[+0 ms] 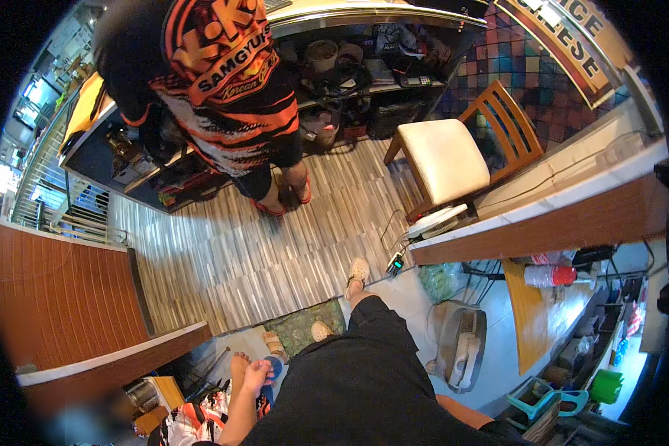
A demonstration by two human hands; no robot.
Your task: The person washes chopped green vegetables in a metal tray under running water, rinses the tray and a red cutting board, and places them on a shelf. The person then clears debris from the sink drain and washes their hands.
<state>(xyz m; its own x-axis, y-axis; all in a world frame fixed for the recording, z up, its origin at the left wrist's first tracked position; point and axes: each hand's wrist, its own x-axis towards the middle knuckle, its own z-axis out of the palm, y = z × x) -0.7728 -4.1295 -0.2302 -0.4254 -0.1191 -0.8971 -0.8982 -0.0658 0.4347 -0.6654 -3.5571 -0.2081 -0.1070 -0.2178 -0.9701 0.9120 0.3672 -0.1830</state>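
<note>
My left hand [257, 374] hangs low at my left side with its fingers curled in. Whether anything is inside them I cannot make out. A blue item [276, 367] shows right beside the fingers, and a bare foot [239, 363] is next to the hand. Of my right arm [462, 411] only a short stretch shows at the lower edge; its hand is out of sight. I wear beige clogs: the right clog [357, 270] is on the striped floor, the left clog [321, 331] on a green mat [293, 324]. A tan sandal [273, 343] lies left of it.
A person [227, 97] in an orange-and-black shirt stands ahead at a counter [349, 16] with cluttered shelves. A cream-seated wooden chair [442, 160] stands to the right. Low partitions [543, 219] flank the opening. Another blurred person sits at lower left. A small lit device [396, 263] lies on the floor.
</note>
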